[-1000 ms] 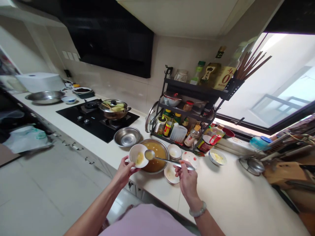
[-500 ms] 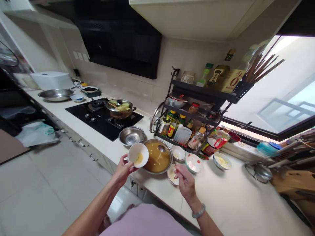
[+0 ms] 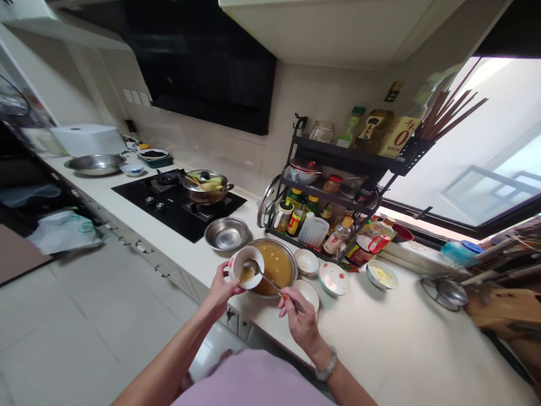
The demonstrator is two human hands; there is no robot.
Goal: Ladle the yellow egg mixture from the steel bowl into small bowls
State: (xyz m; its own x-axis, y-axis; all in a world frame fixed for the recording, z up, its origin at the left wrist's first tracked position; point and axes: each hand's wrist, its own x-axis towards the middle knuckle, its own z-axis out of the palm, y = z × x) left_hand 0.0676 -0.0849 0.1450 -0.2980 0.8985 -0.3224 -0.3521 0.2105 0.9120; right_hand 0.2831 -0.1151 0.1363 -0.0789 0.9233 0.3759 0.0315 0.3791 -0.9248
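Note:
My left hand (image 3: 224, 288) grips a small white bowl (image 3: 257, 256), tilted over the left rim of a steel basin. Some yellowish liquid lies in the bowl. With closed fingers, my right hand (image 3: 299, 317) holds the handle of a metal ladle (image 3: 270, 281), whose head is inside the tilted bowl. The steel basin (image 3: 295, 276) contains brownish-yellow liquid with pale bits floating on it. Right of the basin stand a small white bowl (image 3: 306, 261), a bowl with red spots (image 3: 333, 278) and another white bowl (image 3: 310, 294) partly behind my right hand.
An empty steel bowl (image 3: 227, 233) sits left of the basin, near the black cooktop (image 3: 156, 197) with a lidded pot (image 3: 205, 194). Behind stands a black rack (image 3: 338, 197) of bottles and jars. A bowl with yellow pieces (image 3: 382, 275) and a knife block (image 3: 507, 316) are at right.
The ladle's head has moved from the basin up into the small bowl. My right hand has shifted left, and the bowl has moved slightly right and tipped more toward the basin.

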